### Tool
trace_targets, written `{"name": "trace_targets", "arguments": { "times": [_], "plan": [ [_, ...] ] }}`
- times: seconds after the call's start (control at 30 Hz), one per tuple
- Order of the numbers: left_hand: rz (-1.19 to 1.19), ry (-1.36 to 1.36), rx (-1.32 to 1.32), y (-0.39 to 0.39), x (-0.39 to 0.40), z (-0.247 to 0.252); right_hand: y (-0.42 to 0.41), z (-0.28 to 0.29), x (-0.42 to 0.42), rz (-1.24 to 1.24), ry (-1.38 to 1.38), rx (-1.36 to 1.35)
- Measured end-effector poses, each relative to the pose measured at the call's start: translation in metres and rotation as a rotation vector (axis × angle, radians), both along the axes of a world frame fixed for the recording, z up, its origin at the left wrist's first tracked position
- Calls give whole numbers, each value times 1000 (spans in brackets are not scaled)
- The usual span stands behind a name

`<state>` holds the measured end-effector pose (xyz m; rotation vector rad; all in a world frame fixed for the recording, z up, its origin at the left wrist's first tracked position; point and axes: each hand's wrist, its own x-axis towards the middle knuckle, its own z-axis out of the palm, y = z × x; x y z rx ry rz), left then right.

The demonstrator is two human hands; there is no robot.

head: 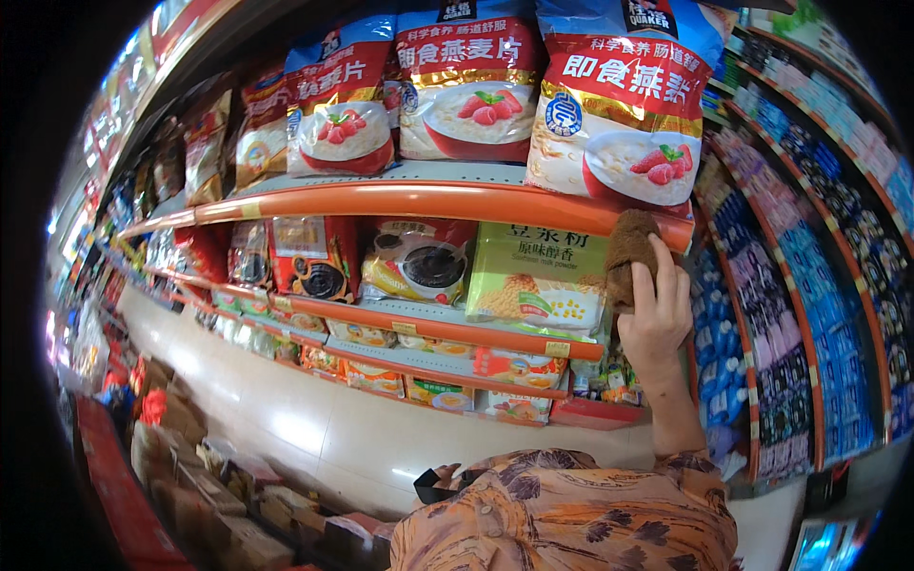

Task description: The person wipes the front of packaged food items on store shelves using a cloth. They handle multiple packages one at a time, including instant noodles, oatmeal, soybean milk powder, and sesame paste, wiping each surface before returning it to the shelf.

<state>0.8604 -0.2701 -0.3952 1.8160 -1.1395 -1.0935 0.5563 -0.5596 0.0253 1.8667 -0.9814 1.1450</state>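
My right hand [653, 307] presses a folded brown cloth [630, 260] against the right end of the orange shelf edge [400, 198]. Just above the cloth stands a large Quaker oatmeal bag [621, 114], its lower edge reaching over the shelf front. To its left are a second oatmeal bag [468, 86] and a smaller one [339, 107]. Below and left of the cloth, a green bag of soybean milk powder [535, 278] leans on the lower shelf. My left hand [448, 472] shows only in part beside my shirt, by a black object [432, 487]; its grip is hidden.
Sesame powder bags [418, 260] fill the lower shelf. Further down, packets line another orange-edged shelf [450, 378]. At right, tall racks hold blue packages [839, 400]. Cardboard boxes [235, 528] stand at lower left on the tiled floor [300, 421].
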Motion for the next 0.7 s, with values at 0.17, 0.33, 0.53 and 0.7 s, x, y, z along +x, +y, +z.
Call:
{"name": "trace_targets", "arguments": {
  "times": [0.17, 0.33, 0.53, 0.7],
  "plan": [
    [-152, -42, -101, -12, 75, 9, -1, -6, 64, -20, -26, 96],
    [-491, -679, 24, -74, 110, 73, -12, -1, 121, 211, 31, 2],
    [-156, -207, -543, -176, 62, 199, 0, -5, 41, 34, 13, 74],
    [-202, -147, -1047, -246, -2, 364, 16, 9, -35, 124, -254, 155]
  ]
}}
